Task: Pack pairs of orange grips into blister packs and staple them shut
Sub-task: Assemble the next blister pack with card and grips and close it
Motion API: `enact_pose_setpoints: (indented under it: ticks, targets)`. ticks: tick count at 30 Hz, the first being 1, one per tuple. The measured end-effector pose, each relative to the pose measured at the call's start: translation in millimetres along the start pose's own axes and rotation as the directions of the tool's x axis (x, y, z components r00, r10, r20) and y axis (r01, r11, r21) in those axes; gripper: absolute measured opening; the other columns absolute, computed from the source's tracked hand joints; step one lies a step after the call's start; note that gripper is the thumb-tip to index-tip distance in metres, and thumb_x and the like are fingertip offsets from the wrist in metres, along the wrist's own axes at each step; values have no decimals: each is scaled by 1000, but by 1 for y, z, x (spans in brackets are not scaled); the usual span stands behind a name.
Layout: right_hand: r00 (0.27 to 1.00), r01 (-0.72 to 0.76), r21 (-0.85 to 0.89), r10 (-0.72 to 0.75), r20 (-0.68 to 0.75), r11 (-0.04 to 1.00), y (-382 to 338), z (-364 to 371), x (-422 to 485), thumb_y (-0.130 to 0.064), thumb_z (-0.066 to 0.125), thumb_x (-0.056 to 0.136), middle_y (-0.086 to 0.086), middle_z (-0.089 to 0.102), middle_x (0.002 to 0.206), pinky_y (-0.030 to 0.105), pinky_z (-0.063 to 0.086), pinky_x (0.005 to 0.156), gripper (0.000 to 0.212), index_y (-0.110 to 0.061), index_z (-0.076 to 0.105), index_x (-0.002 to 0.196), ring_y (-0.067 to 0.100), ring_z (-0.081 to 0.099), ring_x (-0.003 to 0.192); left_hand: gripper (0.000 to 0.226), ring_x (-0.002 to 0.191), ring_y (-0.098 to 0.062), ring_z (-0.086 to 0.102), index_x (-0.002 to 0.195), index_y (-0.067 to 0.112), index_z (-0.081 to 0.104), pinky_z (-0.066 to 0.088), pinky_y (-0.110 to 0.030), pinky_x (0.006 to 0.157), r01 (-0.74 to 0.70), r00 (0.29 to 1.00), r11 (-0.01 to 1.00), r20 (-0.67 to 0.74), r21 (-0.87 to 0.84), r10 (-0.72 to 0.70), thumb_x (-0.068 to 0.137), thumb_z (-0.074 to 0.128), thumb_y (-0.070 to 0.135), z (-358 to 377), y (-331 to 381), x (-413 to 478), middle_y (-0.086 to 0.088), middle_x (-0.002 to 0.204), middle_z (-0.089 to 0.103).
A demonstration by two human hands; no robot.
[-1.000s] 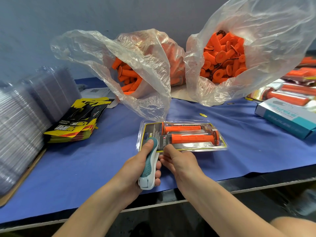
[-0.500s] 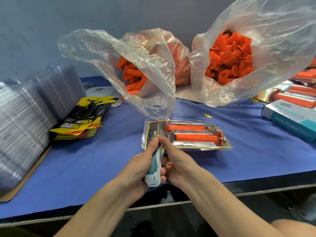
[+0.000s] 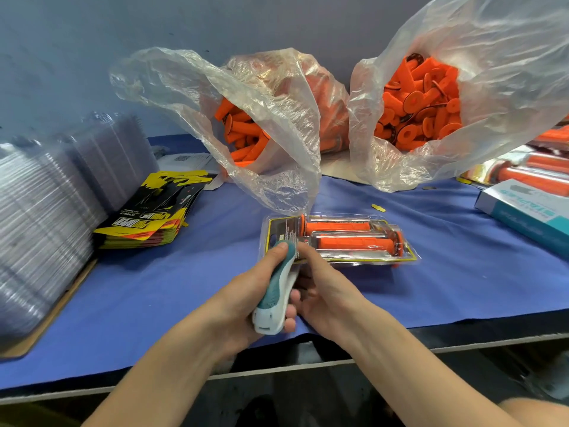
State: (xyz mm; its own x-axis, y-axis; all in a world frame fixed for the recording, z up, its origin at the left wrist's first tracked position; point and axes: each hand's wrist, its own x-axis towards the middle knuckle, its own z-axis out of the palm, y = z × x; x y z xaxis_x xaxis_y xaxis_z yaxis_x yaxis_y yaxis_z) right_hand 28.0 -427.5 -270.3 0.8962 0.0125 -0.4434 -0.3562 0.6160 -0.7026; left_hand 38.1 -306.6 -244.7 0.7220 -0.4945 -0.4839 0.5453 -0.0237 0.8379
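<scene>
A clear blister pack holding two orange grips, laid side by side lengthwise over a yellow-and-black card, is seen flat on the blue cloth covering the workbench, near its front edge and in the middle of the view. The pack's near left end is pinched by the right hand, thumb on top and fingers curled beneath. A teal-and-white stapler is gripped in the left hand, its thumb laid along the top and its fingers wrapped underneath, and the stapler's nose is set over that same end of the pack, touching the right thumb.

Behind the pack, two open clear plastic bags are shown: the left bag and the right bag, each filled with loose orange grips. A small yellow scrap is seen on the cloth just beyond the pack. To the left, a fanned stack of yellow-and-black backing cards is laid beside tall stacks of empty clear blister shells. At the right edge, a teal box marked "STAPLES" is placed in front of filled packs of orange grips.
</scene>
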Motion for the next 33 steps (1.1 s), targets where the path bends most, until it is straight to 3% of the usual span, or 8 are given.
enact_pose_setpoints:
  ticks: [2,6,11,16,22,26,29,33]
  targets:
    - [1000,12,47,-13,22,999,-3,-3,-1,-32,57,97,8,70,72,28,55,61,27,-7,66,97,20,67,65,67,47,-22,54,91,7,61,48,-26,43,69,997,962,27,265,-79,74,63,72,-23,6,-13,-11,67,58]
    - [999,48,96,-48,0,994,-5,-8,-1,-22,56,98,14,75,97,36,59,80,20,-9,67,107,26,73,88,88,57,-31,66,92,11,56,54,-33,52,129,991,621,-83,773,-103,54,62,90,-82,24,-42,-13,79,70]
    - [996,84,63,-84,0,994,2,-10,-5,-5,65,90,18,69,97,36,59,83,8,-3,68,97,27,69,86,70,57,-26,70,89,13,59,49,-28,56,138,877,626,-388,767,282,72,54,81,-116,36,-20,-9,66,71]
    - [998,43,-57,-41,37,997,0,-11,-14,0,66,88,20,72,97,35,61,71,16,2,66,103,29,72,83,55,69,-16,56,74,18,56,34,-32,55,239,768,303,-371,923,523,84,52,71,-118,34,8,-1,73,60]
    - [989,-19,-274,57,133,962,3,-21,-32,-17,65,92,23,73,102,30,59,68,25,-1,66,111,27,74,81,60,121,-34,44,132,16,46,38,-44,98,394,694,107,-371,913,616,90,53,59,-110,27,17,-12,127,46]
    - [993,108,-284,-119,-22,953,-2,-33,-38,-24,61,96,4,75,75,30,58,60,26,-3,62,110,17,70,59,29,110,-33,52,118,10,63,37,-41,94,-71,529,269,-192,960,827,102,46,26,-84,31,24,-15,112,61]
    - [985,117,-345,-152,-78,931,-13,-41,-40,-33,57,97,10,77,88,31,59,60,30,-6,65,109,22,74,71,31,79,-24,56,84,12,60,48,-47,72,-222,691,509,-234,832,684,102,45,33,-64,29,27,-11,81,62]
    - [986,87,-445,-142,-92,891,-25,-47,-42,-31,55,96,13,76,83,33,59,57,28,-7,60,110,30,74,69,37,77,-25,69,89,12,69,57,-43,76,-185,903,741,-186,646,388,101,49,41,-46,16,33,-6,83,72]
